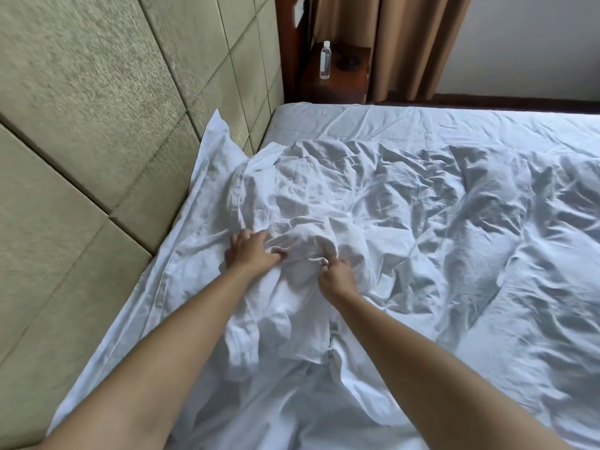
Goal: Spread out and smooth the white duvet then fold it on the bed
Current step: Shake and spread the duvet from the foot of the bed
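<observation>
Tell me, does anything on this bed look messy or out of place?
Yes: the white duvet lies crumpled, bunched highest where the left hand and right hand grip it. A flat white pillowcase rides up against the padded beige headboard.

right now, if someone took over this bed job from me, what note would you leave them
Left hand: fingers spread, pressing and gathering the bunched duvet.
Right hand: grip pinching a fold of the same bunch.
Duvet: crumpled heap near the headboard, partly over a pillow; the rest lies rumpled across the bed.
Done: nothing smoothed.
Left: spread it out, smooth it, then fold it.
</observation>
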Tool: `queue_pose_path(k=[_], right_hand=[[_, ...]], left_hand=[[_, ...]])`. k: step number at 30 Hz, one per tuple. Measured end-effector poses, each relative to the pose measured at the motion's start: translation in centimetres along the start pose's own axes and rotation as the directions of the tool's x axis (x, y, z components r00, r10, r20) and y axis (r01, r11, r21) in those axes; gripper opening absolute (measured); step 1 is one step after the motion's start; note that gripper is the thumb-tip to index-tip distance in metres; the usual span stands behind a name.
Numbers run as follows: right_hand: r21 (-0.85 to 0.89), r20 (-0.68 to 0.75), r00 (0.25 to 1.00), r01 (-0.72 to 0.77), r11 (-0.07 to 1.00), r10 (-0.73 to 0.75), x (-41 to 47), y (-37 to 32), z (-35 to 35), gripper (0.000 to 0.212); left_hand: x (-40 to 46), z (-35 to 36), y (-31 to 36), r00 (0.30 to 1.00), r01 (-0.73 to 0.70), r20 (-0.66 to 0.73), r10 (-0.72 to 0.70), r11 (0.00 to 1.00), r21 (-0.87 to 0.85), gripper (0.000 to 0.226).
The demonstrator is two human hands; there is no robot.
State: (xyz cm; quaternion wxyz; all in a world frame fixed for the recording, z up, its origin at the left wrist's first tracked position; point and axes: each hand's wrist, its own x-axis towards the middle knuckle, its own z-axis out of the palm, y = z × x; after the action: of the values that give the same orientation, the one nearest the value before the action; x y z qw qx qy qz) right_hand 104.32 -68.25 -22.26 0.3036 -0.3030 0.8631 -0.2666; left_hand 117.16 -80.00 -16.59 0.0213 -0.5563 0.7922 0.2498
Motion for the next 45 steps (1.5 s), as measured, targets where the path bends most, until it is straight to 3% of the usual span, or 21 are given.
queue_pose_path(k=[3, 4, 6, 7, 9, 12, 15, 17, 20, 24, 26, 27, 29, 30, 32, 34, 37, 39, 42, 44, 45], right_hand=[[-0.070, -0.081, 0.997, -0.015, 0.997, 0.009, -0.2, -0.3, 0.7, 0.043], [-0.101, -0.102, 0.995, -0.008, 0.995, -0.002, -0.7, 0.0, 1.1, 0.044], [-0.123, 0.011, 1.000, 0.025, 0.992, -0.024, -1.7, 0.9, 1.8, 0.057], [-0.122, 0.126, 0.992, 0.038, 0.992, -0.023, -2.0, 1.3, 2.2, 0.067], [-0.182, 0.311, 0.950, 0.104, 0.978, -0.044, -2.1, 2.4, 2.9, 0.086], [-0.365, 0.485, 0.874, 0.239, 0.900, -0.036, -2.3, 4.1, 2.6, 0.116], [-0.427, 0.525, 0.850, 0.216, 0.878, 0.046, -4.1, 5.7, 1.3, 0.141], [-0.333, 0.376, 0.927, 0.118, 0.936, 0.017, -5.2, 5.6, 0.8, 0.138], [0.037, -0.075, 0.997, 0.009, 0.999, -0.007, -3.4, 2.6, -1.3, 0.104], [0.159, -0.449, 0.872, 0.292, 0.943, -0.194, 1.6, -5.9, -9.3, 0.073], [0.085, -0.536, 0.781, 0.427, 0.900, -0.320, 2.4, -9.5, -11.5, 0.072], [0.053, -0.527, 0.773, 0.445, 0.894, -0.353, 2.4, -10.5, -11.6, 0.070], [-0.009, -0.311, 0.864, 0.414, 0.910, -0.396, 2.3, -9.6, -8.7, 0.056], [-0.066, -0.076, 0.920, 0.379, 0.923, -0.384, 2.1, -8.3, -6.3, 0.049], [-0.196, 0.439, 0.856, 0.387, 0.901, -0.272, 0.8, -5.0, -1.2, 0.045], [-0.232, 0.644, 0.743, 0.417, 0.879, -0.183, -0.2, -2.6, 2.8, 0.056], [-0.265, 0.689, 0.703, 0.470, 0.842, -0.176, 0.9, -1.7, 4.7, 0.073], [-0.209, 0.641, 0.732, 0.456, 0.865, -0.231, 1.9, -2.7, 3.7, 0.065], [-0.090, 0.122, 0.912, 0.402, 0.911, -0.391, 1.8, -4.8, 0.2, 0.046], [-0.032, -0.227, 0.868, 0.446, 0.895, -0.441, 1.0, -5.1, -0.8, 0.041], [-0.076, -0.248, 0.859, 0.443, 0.893, -0.447, 0.8, -4.9, -1.0, 0.039]], left_hand=[[-2.3, 0.7, -0.5, 0.905, 0.359, -0.198, -0.377, 0.925, -0.122, 0.103], [-2.9, 1.0, -0.4, 0.853, 0.453, -0.153, -0.499, 0.854, -0.258, 0.108], [-3.2, 2.0, -0.5, 0.783, 0.577, 0.158, -0.602, 0.608, -0.546, 0.099], [-3.3, 2.3, -0.3, 0.774, 0.619, 0.382, -0.505, 0.479, -0.622, 0.078], [-4.1, 2.8, 0.1, 0.709, 0.684, 0.660, -0.248, 0.467, -0.560, 0.042], [-3.9, 3.4, 1.0, 0.723, 0.593, 0.673, -0.155, 0.640, -0.489, 0.047], [-3.7, 2.3, 3.4, 0.792, 0.497, 0.607, -0.061, 0.640, -0.585, 0.012], [-3.0, 1.2, 5.5, 0.815, 0.453, 0.578, 0.030, 0.589, -0.669, 0.013], [-2.2, -2.8, 9.7, 0.849, 0.335, 0.504, 0.161, 0.573, -0.748, 0.023], [-1.1, -10.4, 13.6, 0.936, 0.060, 0.185, 0.300, 0.381, -0.922, 0.024], [0.5, -13.3, 13.2, 0.948, -0.077, 0.012, 0.317, 0.268, -0.960, 0.020], [1.9, -13.8, 12.3, 0.952, -0.099, -0.006, 0.305, 0.288, -0.952, 0.017], [4.2, -12.2, 9.2, 0.973, -0.036, 0.079, 0.216, 0.483, -0.875, 0.024], [5.1, -10.6, 7.2, 0.981, 0.031, 0.146, 0.126, 0.642, -0.766, 0.022], [4.7, -7.0, 2.5, 0.945, 0.193, 0.325, -0.044, 0.876, -0.442, 0.008], [3.3, -4.6, -1.4, 0.860, 0.335, 0.476, -0.181, 0.906, -0.260, 0.016], [2.3, -3.6, -3.5, 0.808, 0.471, 0.553, -0.202, 0.786, -0.400, 0.036], [2.2, -4.6, -3.1, 0.795, 0.430, 0.601, -0.086, 0.778, -0.458, 0.043], [3.3, -5.9, -2.6, 0.762, 0.450, 0.647, 0.001, 0.718, -0.531, 0.071], [3.6, -6.0, -2.3, 0.777, 0.491, 0.628, 0.045, 0.582, -0.648, 0.039], [3.6, -5.7, -2.1, 0.802, 0.494, 0.597, 0.026, 0.534, -0.686, 0.026]])
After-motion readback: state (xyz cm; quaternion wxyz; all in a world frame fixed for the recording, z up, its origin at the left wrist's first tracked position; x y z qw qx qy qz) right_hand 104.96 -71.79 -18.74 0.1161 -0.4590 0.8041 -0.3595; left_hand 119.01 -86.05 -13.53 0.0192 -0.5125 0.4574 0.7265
